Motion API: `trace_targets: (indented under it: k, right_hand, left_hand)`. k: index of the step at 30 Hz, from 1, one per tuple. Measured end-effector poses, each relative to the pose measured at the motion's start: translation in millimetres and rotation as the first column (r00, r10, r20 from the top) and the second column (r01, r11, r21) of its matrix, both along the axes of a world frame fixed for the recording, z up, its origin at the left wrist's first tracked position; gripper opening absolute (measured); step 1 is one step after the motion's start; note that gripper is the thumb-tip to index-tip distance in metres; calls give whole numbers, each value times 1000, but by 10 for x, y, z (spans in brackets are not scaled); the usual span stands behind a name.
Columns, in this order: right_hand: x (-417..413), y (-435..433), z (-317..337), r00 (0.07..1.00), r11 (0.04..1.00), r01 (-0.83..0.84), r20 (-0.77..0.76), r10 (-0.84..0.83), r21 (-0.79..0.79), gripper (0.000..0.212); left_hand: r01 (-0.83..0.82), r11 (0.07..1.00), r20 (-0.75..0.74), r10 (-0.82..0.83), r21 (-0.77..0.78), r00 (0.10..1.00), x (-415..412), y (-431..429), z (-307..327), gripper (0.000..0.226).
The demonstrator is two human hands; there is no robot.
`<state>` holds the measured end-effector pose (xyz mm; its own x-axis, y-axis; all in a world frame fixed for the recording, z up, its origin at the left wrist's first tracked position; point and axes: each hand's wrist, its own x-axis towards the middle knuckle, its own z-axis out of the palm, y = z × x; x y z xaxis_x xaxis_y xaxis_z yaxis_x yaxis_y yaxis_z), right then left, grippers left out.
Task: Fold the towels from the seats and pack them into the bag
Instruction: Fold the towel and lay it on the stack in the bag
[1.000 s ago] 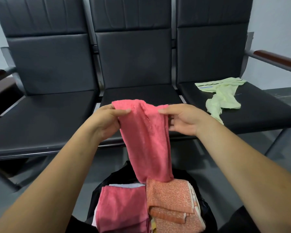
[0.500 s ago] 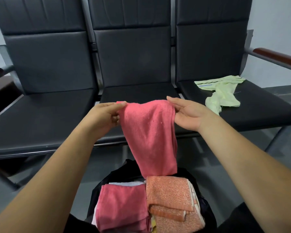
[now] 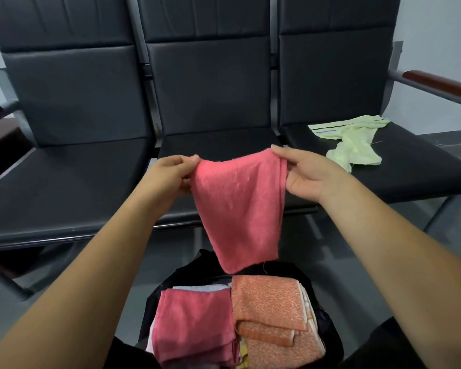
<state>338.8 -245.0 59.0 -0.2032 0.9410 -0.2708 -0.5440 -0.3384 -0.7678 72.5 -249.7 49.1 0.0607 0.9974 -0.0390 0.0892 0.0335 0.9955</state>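
Pink towel (image 3: pixel 240 206), pinched by both hands, above bag (image 3: pixel 328 323)

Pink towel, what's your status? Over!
Left hand, right hand pinch pink towel by top corners. Hangs over packed bag. Green towel unfolded on right seat. Nothing blocking.

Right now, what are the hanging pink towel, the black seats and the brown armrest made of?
The pink towel looks like soft terry cotton, matte and fuzzy: it hangs limp. The black seats look like leather or vinyl: smooth, faint sheen, stitched panels. The armrest looks like glossy brown wood, maybe plastic.
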Motion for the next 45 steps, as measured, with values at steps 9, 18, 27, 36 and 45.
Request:
trace_targets:
  k: [9,18,27,36,45]
  right_hand:
    - [59,124,-99,860,981,74,487,-153,177,19]
    - [8,111,-136,858,949,235,414,-304,209,12]
    - [-22,115,-147,898,966,105,395,-194,237,20]
    - [-92,31,-141,793,901,94,515,-325,424,9]
    - [-168,5,-182,848,884,-133,513,-132,448,84]
  left_hand:
    - [-25,993,-101,36,115,994,-4,-4,-7,16]
    - [-123,953,-329,214,276,920,71,-17,-6,20]
    - [-96,962,-231,158,257,960,-17,14,-33,29]
    - [-15,916,-574,264,401,775,-26,39,-43,6]
    - [-37,967,-266,106,251,958,-2,78,-81,16]
